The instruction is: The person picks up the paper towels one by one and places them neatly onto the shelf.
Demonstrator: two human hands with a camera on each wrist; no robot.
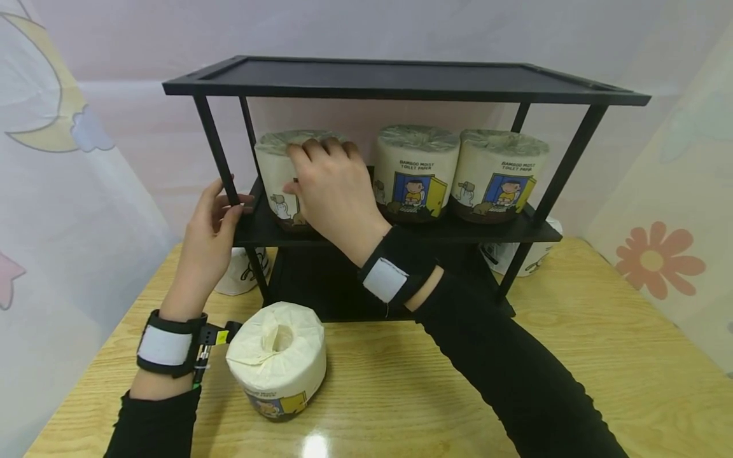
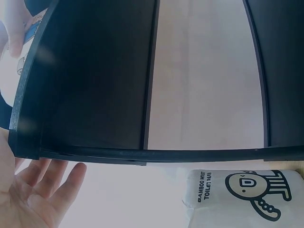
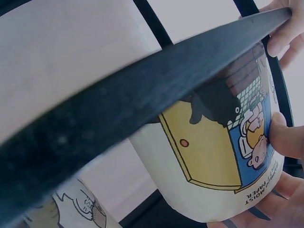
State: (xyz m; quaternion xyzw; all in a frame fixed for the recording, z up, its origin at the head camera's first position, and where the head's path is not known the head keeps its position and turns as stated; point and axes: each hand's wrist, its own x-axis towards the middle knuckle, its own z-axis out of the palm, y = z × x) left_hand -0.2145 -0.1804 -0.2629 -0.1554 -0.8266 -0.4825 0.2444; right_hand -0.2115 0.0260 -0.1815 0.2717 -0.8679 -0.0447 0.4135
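Observation:
My right hand (image 1: pixel 335 184) grips the leftmost toilet paper roll (image 1: pixel 275 168) on the middle shelf of a black rack (image 1: pixel 401 79). In the right wrist view, the thumb presses the printed side of that roll (image 3: pixel 204 152), with the fingers at its top end. At the rack's left front post, my left hand (image 1: pixel 209 235) holds the shelf corner, thumb in front and fingers beyond the post. Two more wrapped rolls, a middle one (image 1: pixel 417 175) and a right one (image 1: pixel 499 178), stand upright on the same shelf.
Another wrapped roll (image 1: pixel 277 362) stands on the wooden table (image 1: pixel 412 394) before the rack. Partly hidden behind the rack are a white roll (image 1: pixel 243 273) at left and another (image 1: pixel 535 254) at right. A patterned cloth (image 1: pixel 366 28) hangs behind.

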